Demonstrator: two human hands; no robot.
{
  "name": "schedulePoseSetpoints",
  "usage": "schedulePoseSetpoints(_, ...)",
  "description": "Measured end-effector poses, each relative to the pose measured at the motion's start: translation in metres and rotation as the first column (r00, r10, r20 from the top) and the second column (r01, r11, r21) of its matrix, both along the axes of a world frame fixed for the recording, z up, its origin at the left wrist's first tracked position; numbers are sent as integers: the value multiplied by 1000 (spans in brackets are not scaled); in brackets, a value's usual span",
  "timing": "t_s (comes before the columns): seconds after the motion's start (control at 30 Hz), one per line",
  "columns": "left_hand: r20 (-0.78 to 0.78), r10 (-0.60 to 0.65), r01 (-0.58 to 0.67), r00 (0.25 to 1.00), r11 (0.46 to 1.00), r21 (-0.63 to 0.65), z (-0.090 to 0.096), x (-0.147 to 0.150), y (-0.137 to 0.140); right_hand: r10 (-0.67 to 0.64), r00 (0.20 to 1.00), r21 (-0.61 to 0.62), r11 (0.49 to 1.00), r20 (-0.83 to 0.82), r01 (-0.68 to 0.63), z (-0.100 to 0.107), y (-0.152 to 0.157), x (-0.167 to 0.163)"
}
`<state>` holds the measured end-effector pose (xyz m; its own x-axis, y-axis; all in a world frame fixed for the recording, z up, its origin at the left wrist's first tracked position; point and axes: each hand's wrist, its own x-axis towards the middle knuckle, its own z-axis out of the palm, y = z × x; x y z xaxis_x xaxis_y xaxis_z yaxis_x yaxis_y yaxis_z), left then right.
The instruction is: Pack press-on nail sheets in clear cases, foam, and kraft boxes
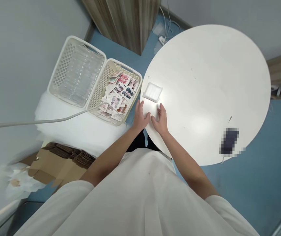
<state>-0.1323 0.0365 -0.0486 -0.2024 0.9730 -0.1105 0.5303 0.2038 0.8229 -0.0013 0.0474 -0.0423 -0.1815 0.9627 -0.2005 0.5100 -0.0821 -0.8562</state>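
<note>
Tabletop (214, 72), round, white, over blue floor (273, 154); left hand (140, 118) and right hand (161, 121) with fingers curved, slightly spread, just beside possibly plastic-wrapped packet (153, 92).

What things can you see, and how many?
Round table: one, white, right
Small ribbed item: one, white, on table
Baskets: two, whitish, left
Clear packs: several, colourless, left basket
Patterned cards: many, multicoloured, right basket
Rod: one, grey, over baskets
Wrap: uncountable, white, by baskets
Cardboard: many, brown, lower left
Power strip: one, white, floor
Wooden furniture: two, brown, top, right
Blurred thing: one, dark, table's right
Left hand, right hand: two, bare, table edge
</note>
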Motion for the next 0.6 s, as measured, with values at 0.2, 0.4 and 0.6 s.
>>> schedulePoseSetpoints(0.2, -17, 33, -33, 999, 999, -17, 22, 14, -54, -10, 990, -101, 995, -144, -5, 17, -36, 28)
schedulePoseSetpoints(0.4, -58, 141, -142, 988, 990, -14, 46, 7, -123, 136, 972, -112, 981, -191, -160, 32, -67, 22)
schedulePoseSetpoints(0.6, -81, 429, -428, 900, 903, 24, 64, -32, -176, 443, 867, -78, 879, -226, -470, 49, -92, -15)
